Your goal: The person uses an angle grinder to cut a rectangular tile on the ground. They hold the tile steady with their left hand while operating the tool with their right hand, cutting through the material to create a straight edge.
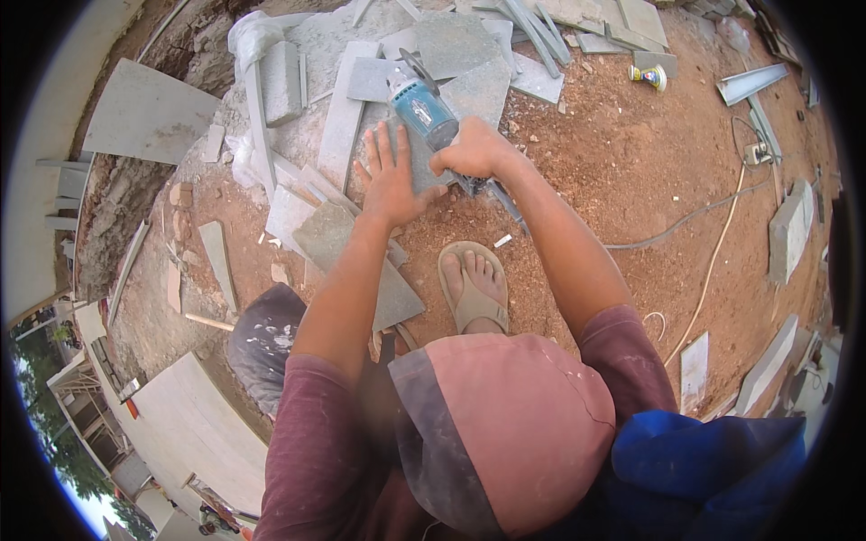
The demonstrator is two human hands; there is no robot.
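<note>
My right hand (476, 149) grips the rear body of a teal angle grinder (422, 110), its fingers wrapped round it. The grinder's thin dark disc (417, 68) points away from me, over grey stone slabs (377, 79). Whether the disc touches a slab or is turning, I cannot tell. Just left of the grinder, my left hand (393, 183) lies flat with its fingers spread, holding nothing. It seems to rest on the grey stone near the tool. A greenish-grey slab (336, 236) lies below my left wrist. My sandalled foot (475, 287) stands close by on the soil.
A cable (667, 227) runs right across the reddish soil to a socket (756, 154). Stone offcuts (456, 45) pile up ahead. A small yellow cup (649, 77) lies far right. A large slab (149, 113) leans at the left, and a stone block (791, 232) stands right.
</note>
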